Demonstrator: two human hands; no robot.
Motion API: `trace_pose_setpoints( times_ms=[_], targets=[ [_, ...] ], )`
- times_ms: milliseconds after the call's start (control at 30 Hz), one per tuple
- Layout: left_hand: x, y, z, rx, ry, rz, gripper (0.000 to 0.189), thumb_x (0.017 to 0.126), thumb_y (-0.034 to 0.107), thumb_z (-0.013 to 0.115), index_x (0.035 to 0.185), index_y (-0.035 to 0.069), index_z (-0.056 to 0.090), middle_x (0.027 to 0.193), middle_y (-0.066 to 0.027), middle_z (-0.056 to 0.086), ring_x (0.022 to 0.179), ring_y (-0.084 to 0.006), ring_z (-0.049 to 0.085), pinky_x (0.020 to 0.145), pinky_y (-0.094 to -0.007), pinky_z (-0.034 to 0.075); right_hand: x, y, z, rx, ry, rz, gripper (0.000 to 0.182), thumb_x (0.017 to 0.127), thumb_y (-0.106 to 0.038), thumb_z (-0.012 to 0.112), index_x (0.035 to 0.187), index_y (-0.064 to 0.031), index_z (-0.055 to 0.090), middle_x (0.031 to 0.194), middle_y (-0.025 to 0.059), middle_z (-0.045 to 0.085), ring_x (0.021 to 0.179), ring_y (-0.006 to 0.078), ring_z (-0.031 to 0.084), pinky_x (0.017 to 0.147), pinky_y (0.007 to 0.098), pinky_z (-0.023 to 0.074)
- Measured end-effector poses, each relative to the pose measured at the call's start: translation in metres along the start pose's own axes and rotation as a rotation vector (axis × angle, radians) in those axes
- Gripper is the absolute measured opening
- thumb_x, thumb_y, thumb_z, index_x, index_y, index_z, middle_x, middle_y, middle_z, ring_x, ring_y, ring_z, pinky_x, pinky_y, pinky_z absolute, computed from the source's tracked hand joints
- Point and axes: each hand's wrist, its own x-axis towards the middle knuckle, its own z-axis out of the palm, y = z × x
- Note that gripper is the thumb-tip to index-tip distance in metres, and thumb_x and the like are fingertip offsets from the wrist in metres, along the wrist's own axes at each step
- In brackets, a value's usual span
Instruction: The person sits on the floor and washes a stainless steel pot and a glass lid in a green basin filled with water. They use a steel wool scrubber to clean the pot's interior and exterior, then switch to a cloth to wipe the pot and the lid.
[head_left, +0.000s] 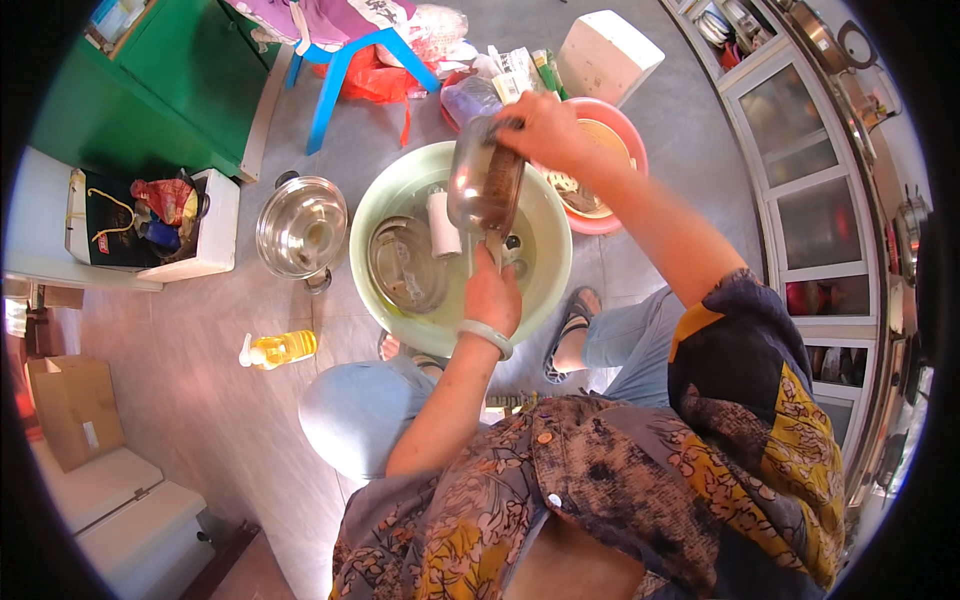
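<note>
A pale green plastic basin (362, 281) holding water stands on the floor between my feet. Over it, a shiny brownish vessel (471, 176), apparently a metal pot, is tilted between my hands. My right hand (551, 135) grips its far edge. Close to me, my left hand (495, 300), below a pale bangle (486, 335), grasps a narrow light part at the vessel's lower end, perhaps a handle. A round clear lid (405, 262) and a whitish cylinder (444, 225) are in the basin. Beside the left hand shows a small black knob (513, 242).
Left of the basin are a stainless steel pot (301, 229) and a pump bottle of yellow liquid (285, 349). A pink basin (634, 124) with a strainer basket stands at the far right. Beyond are a blue stool (330, 97), bags and a white box (611, 56). Cabinets (787, 142) line the right.
</note>
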Motion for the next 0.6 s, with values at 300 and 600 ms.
trace_pose_setpoints(
  times_ms=[300, 600],
  targets=[
    [-0.001, -0.009, 0.002, 0.025, -0.009, 0.013, 0.045, 0.085, 0.013, 0.052, 0.124, 0.0, 0.034, 0.09, -0.0335, 0.058, 0.085, -0.0498, 0.055, 0.075, -0.0539, 0.042, 0.015, 0.002, 0.009, 0.225, -0.265, 0.322, 0.023, 0.073, -0.032, 0.063, 0.086, -0.015, 0.07, 0.084, 0.0097, 0.062, 0.08, 0.0293, 0.06, 0.07, 0.0432, 0.0478],
    [0.0, -0.015, 0.004, 0.088, -0.047, 0.043, 0.053, 0.084, 0.012, 0.053, 0.13, -0.003, 0.032, 0.091, -0.0326, 0.058, 0.084, -0.0487, 0.055, 0.074, -0.0532, 0.043, -0.017, -0.05, 0.034, -0.302, -0.283, -0.288, 0.023, 0.073, -0.031, 0.059, 0.086, -0.0164, 0.07, 0.091, 0.0104, 0.059, 0.097, 0.0286, 0.054, 0.084, 0.0487, 0.0384]
  ],
)
